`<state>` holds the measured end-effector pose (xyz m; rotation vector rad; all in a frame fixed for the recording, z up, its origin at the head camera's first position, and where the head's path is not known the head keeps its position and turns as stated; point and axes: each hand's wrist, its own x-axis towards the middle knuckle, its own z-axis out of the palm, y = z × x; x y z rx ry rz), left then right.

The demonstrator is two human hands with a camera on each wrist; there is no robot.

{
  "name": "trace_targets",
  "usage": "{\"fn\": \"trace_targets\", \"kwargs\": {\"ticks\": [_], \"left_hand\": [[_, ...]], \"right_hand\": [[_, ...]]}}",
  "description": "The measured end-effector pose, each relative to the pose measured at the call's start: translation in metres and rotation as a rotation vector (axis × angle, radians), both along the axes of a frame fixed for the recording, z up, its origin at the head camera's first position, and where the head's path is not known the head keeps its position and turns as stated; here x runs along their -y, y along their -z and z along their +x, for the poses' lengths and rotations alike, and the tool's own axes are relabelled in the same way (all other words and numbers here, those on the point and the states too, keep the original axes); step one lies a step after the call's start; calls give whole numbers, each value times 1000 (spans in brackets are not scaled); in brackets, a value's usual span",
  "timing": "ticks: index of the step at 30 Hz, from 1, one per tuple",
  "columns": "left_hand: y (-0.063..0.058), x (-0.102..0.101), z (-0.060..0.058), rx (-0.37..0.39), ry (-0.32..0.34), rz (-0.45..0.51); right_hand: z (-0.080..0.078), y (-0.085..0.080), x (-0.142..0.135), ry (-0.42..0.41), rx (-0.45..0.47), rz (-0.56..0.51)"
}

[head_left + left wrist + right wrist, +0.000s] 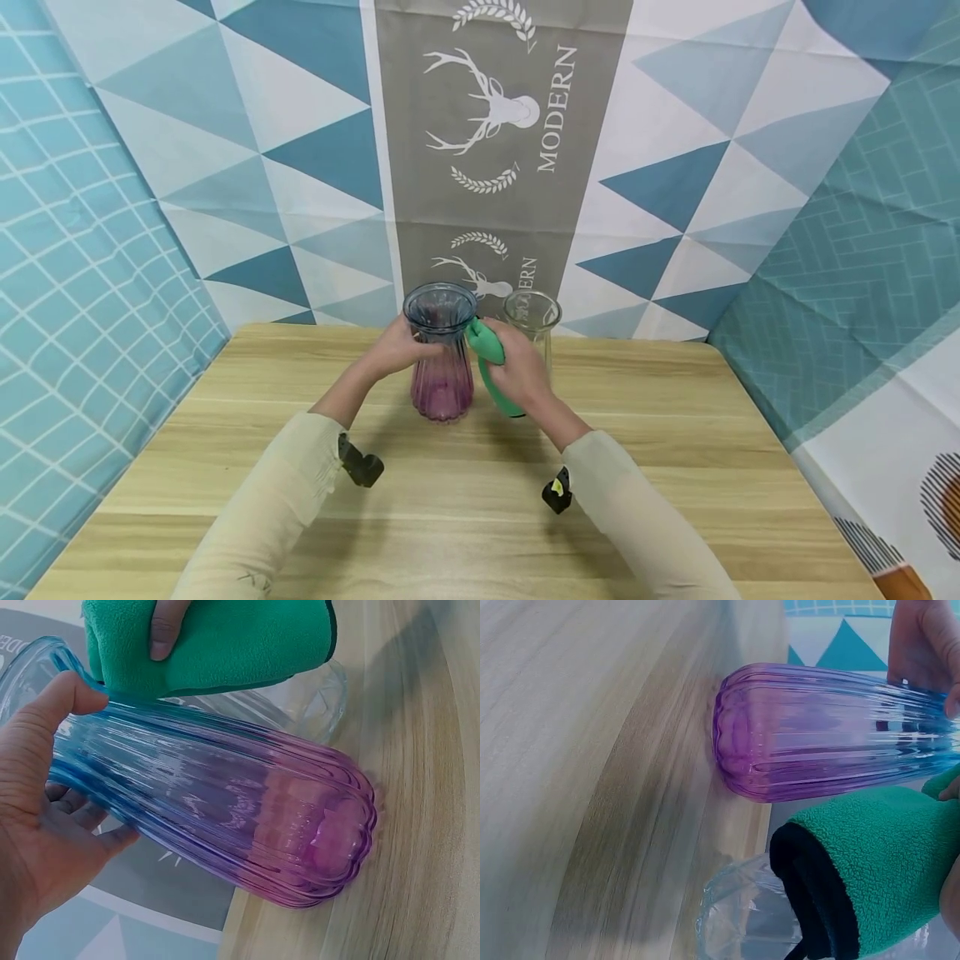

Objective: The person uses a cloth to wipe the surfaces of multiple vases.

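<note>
A ribbed glass vase [442, 379], blue at the neck and pink-purple toward its base, stands upright near the back of the table. My left hand [406, 346] grips its neck from the left, thumb across the front and fingers behind, as the left wrist view shows. In my right hand [517, 367] is a green cloth [217, 645], folded and bunched, with a dark edge. The cloth touches or nearly touches the vase's right side near the rim. Behind the cloth and right hand stands a clear glass vase [532, 312], partly hidden.
The wooden table [450, 517] ends at the back against a patterned cloth backdrop [480, 208]. Tile-patterned sheets [75, 250] hang at the sides. Small black devices [361, 463] sit at both wrists.
</note>
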<state>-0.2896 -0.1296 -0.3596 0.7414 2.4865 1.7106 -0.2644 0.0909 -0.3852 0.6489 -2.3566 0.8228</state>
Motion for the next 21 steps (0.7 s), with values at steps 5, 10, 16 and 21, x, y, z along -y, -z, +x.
{"fn": "trace_targets", "kwargs": {"ticks": [5, 10, 16, 21], "left_hand": [[0, 3, 3, 31, 15, 10], [0, 5, 3, 50, 21, 3], [2, 7, 3, 56, 43, 14], [1, 7, 2, 51, 44, 19]], "right_hand": [[0, 1, 3, 10, -36, -15], [0, 0, 7, 15, -76, -6], [0, 5, 9, 0, -68, 64], [-1, 9, 9, -29, 0, 104]]}}
